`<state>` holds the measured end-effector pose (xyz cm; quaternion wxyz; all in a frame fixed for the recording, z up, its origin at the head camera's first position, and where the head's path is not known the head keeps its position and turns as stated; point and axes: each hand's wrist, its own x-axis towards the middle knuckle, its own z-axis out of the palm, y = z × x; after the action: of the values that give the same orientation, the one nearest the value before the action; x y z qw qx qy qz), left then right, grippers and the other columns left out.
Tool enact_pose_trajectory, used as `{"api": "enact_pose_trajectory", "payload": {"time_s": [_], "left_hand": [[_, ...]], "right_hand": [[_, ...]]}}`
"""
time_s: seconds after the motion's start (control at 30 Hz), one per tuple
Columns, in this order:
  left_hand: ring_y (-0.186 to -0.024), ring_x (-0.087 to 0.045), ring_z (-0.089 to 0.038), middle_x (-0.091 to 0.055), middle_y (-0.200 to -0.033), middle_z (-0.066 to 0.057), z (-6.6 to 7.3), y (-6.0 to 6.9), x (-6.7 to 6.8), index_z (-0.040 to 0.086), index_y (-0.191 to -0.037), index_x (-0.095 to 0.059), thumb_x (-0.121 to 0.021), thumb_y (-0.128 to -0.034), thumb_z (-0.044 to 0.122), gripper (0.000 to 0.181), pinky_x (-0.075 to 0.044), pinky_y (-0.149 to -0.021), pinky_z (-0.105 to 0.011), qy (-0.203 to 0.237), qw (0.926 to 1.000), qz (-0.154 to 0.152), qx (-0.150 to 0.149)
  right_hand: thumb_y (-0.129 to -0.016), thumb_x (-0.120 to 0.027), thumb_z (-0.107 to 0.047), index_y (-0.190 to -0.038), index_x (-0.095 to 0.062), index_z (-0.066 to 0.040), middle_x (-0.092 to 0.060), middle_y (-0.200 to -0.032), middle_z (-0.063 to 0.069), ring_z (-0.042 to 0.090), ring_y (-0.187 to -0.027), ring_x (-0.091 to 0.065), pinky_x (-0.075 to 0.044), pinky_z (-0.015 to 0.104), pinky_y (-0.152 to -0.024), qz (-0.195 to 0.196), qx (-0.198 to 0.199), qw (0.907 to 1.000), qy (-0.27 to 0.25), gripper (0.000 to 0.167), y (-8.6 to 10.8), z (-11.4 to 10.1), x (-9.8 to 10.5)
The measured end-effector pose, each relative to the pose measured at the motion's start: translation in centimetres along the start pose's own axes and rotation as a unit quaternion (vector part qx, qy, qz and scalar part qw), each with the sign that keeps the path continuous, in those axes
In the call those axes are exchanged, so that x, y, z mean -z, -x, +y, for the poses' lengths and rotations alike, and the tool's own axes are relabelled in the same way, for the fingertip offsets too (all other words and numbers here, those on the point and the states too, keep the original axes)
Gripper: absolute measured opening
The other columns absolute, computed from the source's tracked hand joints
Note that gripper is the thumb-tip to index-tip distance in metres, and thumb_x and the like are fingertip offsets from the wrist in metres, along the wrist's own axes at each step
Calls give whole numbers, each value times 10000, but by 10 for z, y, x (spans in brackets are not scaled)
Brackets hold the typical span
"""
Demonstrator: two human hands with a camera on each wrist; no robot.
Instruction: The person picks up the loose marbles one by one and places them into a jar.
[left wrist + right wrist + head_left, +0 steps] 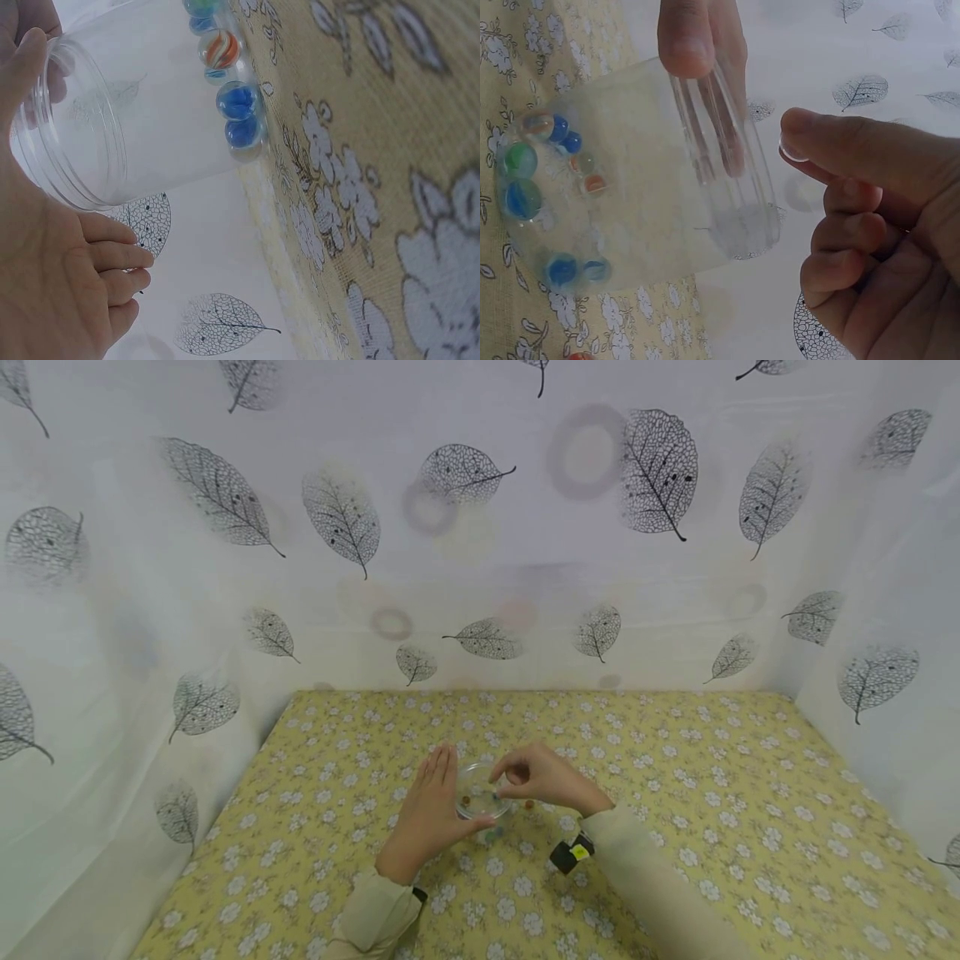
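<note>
A clear plastic jar point(165, 105) stands upright on the cloth, its open mouth uppermost. Several glass marbles lie on its bottom, among them a blue marble point(238, 100), an orange-striped marble point(219, 49) and a green marble point(520, 160). Beside the jar, my left hand point(427, 818) keeps its fingers straight along one side. Its thumb lies against the rim point(731, 157). My right hand point(547, 777) is by the jar's mouth and pinches a clear marble point(793, 150) between thumb and forefinger. Most of that marble is hidden by the fingertips.
Just right of the jar an orange marble point(528, 804) lies on the yellow flowered tablecloth point(720, 860). White curtains point(525, 543) with dark leaf prints hang behind and at both sides. A black wrist device point(572, 852) is strapped at the right sleeve.
</note>
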<state>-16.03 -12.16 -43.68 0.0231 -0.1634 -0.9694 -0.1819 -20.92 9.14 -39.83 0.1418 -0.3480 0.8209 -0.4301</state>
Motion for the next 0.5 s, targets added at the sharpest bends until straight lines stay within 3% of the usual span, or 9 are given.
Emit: {"api": "enact_pose_trajectory", "payload": {"time_s": [0.13,0.5], "left_hand": [[-1465,-114,-326,-98,-1571,-197,0,0,0,-32,-1494,-126,-651,-744,648,1141,-148,-1202,-481,-20,10000,6,-13],[-1467,-113,-321,-111,-1569,-201,1,1,1,-30,-1494,-130,-663,-741,636,1138,-145,-1203,-482,8,10000,15,8]], "right_hand": [[-871,-670,-119,-1028,-703,-2,-429,-571,-42,38,-450,-412,-545,475,-518,-70,-42,9998,-163,198,0,4,-2],[-877,-667,-153,-1033,-705,-20,-435,-578,-34,25,-453,-370,-543,464,-517,-107,-40,9998,-187,208,-1,9,-4]]}}
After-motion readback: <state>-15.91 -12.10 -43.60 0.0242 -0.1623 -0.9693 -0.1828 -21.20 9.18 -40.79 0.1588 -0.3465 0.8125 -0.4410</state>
